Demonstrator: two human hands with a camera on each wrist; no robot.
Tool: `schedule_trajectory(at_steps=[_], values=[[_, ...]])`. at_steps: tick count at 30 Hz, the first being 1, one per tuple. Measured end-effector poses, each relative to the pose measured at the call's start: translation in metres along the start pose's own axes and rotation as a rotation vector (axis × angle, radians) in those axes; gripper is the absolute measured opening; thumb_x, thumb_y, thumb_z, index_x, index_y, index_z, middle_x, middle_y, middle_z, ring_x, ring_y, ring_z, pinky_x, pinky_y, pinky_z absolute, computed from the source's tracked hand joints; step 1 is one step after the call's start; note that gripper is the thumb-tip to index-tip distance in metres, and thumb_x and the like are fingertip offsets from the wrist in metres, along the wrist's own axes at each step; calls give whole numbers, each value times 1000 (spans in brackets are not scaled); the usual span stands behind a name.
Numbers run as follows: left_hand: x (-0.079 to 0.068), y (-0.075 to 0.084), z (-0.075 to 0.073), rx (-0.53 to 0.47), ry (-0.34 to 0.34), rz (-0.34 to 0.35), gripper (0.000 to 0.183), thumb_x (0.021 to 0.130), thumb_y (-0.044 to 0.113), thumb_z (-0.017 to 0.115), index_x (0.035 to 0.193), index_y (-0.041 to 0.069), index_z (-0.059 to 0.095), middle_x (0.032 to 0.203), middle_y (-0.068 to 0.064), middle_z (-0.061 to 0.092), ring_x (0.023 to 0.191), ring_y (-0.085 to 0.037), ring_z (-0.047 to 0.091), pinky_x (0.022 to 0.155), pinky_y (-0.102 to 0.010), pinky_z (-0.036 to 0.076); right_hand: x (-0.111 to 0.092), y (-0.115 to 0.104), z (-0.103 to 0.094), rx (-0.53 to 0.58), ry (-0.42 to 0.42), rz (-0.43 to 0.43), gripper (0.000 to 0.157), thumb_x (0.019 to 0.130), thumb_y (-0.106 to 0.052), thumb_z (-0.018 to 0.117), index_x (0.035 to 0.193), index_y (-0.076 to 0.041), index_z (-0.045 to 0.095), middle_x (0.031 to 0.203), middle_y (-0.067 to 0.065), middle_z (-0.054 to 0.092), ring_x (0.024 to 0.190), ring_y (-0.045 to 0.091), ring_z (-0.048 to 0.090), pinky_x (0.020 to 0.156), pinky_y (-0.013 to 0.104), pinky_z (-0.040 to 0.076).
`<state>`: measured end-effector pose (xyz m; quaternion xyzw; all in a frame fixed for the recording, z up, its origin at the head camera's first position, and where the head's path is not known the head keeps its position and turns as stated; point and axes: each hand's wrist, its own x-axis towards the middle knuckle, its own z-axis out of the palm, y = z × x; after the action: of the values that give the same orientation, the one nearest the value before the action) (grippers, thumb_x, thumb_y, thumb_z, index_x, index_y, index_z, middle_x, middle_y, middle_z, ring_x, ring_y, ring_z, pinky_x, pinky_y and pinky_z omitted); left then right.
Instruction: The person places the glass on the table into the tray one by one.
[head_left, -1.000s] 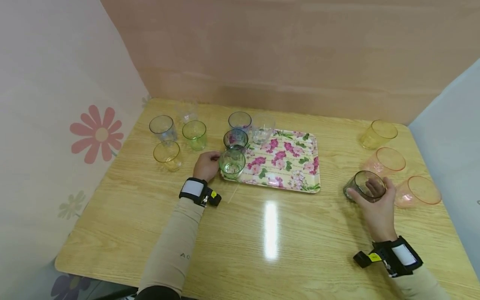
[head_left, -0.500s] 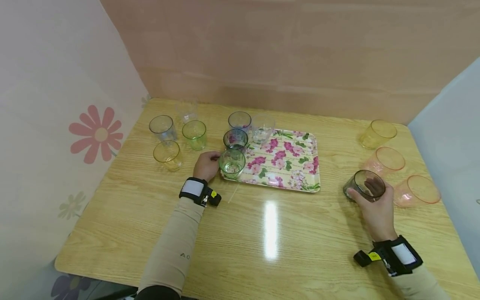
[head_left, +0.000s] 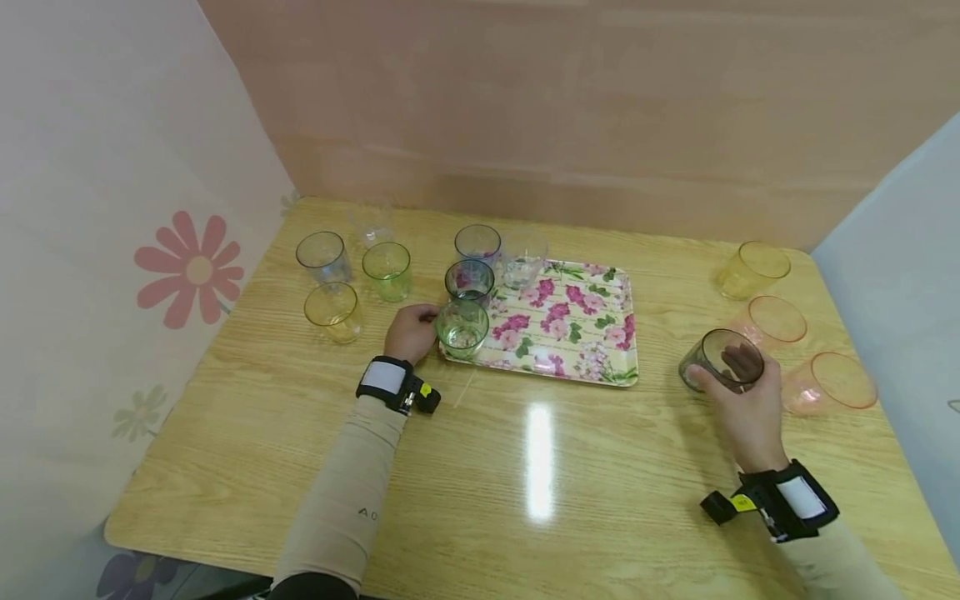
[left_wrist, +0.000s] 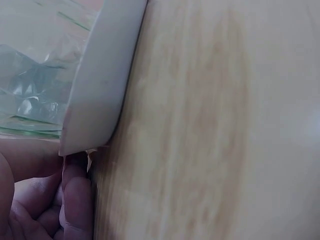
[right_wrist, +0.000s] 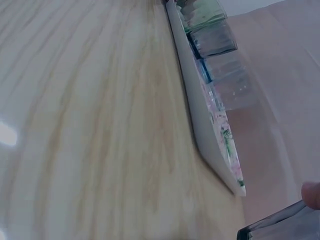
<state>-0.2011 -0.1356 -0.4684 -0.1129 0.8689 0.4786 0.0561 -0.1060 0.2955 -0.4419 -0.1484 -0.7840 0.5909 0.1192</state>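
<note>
My left hand [head_left: 411, 333] pinches the left rim of a flowered tray [head_left: 558, 333]; in the left wrist view, thumb and fingers close on the pale tray wall [left_wrist: 100, 90]. Along the tray's left side stand a green glass [head_left: 461, 337], a dark grey glass [head_left: 468, 287], a blue-rimmed glass [head_left: 477, 246] and a clear glass [head_left: 523, 262]. Right of the tray, my right hand [head_left: 750, 417] grips another dark grey glass [head_left: 693, 364], thumb at the near side and fingers behind. Only the thumb [right_wrist: 312, 195] and part of that glass show in the right wrist view.
At the right stand a yellow glass [head_left: 750, 275] and two pink glasses, the nearer pink glass [head_left: 825, 387] close beside my right hand. Left of the tray are a blue glass [head_left: 326, 258], a green glass [head_left: 390, 279], a yellow glass [head_left: 333, 317] and a clear glass [head_left: 372, 227]. Walls border the table.
My right hand and the dark grey glass have shifted slightly left and away from me. The left hand stays at the tray rim, and the tray glasses keep their places.
</note>
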Motion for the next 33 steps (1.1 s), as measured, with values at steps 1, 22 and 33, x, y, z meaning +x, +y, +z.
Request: schedule_trajectory(at_steps=[1,22,33], values=[[0,0,0,-2,0,0,31,103,22,60,126,5,72,116,-14,70,110,-30,63,96,-44,48,0,-3,2,20,-5,0,71,91,-1,75,146,-14,33,132,-8,45,125,9,45,95,11,40],[0,0,0,-2,-4,-3,32,102,23,60,126,6,72,117,-13,70,109,-29,62,95,-44,48,4,-51,62,110,-253,-140,72,96,-6,71,150,-3,24,136,-6,41,131,16,39,114,30,32],[0,-1,2,-1,9,-4,32,102,22,60,127,6,72,118,-13,70,108,-29,63,94,-44,48,8,-62,100,77,-336,-133,76,98,-14,71,153,-1,20,151,20,33,138,30,35,109,24,36]])
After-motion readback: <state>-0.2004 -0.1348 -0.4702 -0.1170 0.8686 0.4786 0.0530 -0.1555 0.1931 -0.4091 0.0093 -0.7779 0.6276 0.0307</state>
